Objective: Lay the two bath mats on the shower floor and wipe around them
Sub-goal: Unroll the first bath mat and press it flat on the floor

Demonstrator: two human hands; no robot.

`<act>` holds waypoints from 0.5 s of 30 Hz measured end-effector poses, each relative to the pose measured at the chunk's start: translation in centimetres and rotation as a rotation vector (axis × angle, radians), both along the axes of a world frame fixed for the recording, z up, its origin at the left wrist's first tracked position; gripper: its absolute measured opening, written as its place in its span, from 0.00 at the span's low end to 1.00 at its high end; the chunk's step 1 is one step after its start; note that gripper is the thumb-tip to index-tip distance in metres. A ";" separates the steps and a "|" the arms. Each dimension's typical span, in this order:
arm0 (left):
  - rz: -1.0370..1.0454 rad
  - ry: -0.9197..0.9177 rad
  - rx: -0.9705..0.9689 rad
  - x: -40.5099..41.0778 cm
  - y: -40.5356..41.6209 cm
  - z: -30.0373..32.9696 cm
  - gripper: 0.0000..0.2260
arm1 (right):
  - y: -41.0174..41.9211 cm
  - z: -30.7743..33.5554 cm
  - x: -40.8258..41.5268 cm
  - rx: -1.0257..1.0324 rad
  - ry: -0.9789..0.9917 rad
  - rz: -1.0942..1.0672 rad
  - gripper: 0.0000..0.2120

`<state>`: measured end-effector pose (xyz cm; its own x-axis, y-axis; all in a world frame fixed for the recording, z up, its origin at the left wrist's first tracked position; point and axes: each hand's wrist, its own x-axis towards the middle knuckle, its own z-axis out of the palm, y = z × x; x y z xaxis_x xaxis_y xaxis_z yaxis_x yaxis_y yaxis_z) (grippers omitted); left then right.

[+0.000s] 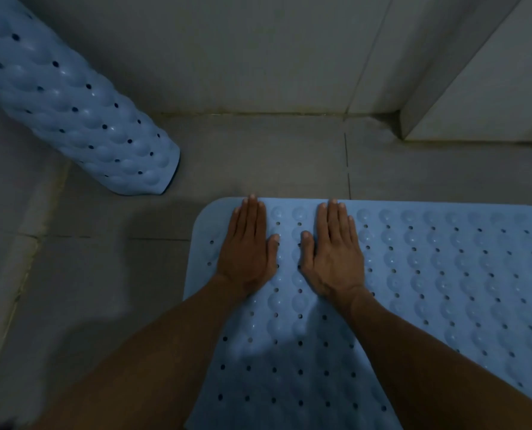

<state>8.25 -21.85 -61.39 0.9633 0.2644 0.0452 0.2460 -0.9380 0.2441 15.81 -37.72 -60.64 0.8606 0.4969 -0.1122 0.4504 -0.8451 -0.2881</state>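
A light blue bath mat with round bumps and small holes lies flat on the grey tiled shower floor, filling the lower right. My left hand and my right hand press flat on it side by side near its far left corner, palms down, fingers straight and reaching the far edge. Neither hand holds anything. A second blue mat, rolled into a tube, leans at the upper left with its lower end resting on the floor, apart from the flat mat.
Grey tiled walls close the far side, and a wall corner juts in at the upper right. A raised tile ledge runs along the left. Bare floor lies between the flat mat and the far wall.
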 end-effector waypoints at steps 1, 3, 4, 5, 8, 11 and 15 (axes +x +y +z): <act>-0.002 0.000 0.001 0.1 0.0 0.0 0.29 | 0.0 0.0 0.0 0.000 -0.005 -0.002 0.32; -0.005 0.009 0.014 0.2 0.0 0.0 0.29 | 0.0 0.0 0.1 0.002 -0.016 -0.001 0.32; -0.006 0.016 0.021 0.2 0.1 -0.1 0.29 | 0.0 0.0 0.1 -0.002 -0.018 0.003 0.32; -0.010 0.025 0.023 0.1 0.2 -0.1 0.29 | 0.0 -0.1 0.1 -0.007 -0.018 0.006 0.32; -0.017 0.057 0.015 0.2 0.2 0.2 0.29 | 0.0 -0.1 0.2 -0.020 -0.013 0.007 0.32; -0.008 0.069 0.006 0.1 0.1 0.4 0.30 | 0.1 0.2 0.2 -0.032 -0.002 0.010 0.33; -0.018 0.081 -0.006 0.1 0.2 0.2 0.30 | 0.2 0.2 0.1 -0.039 -0.009 0.002 0.33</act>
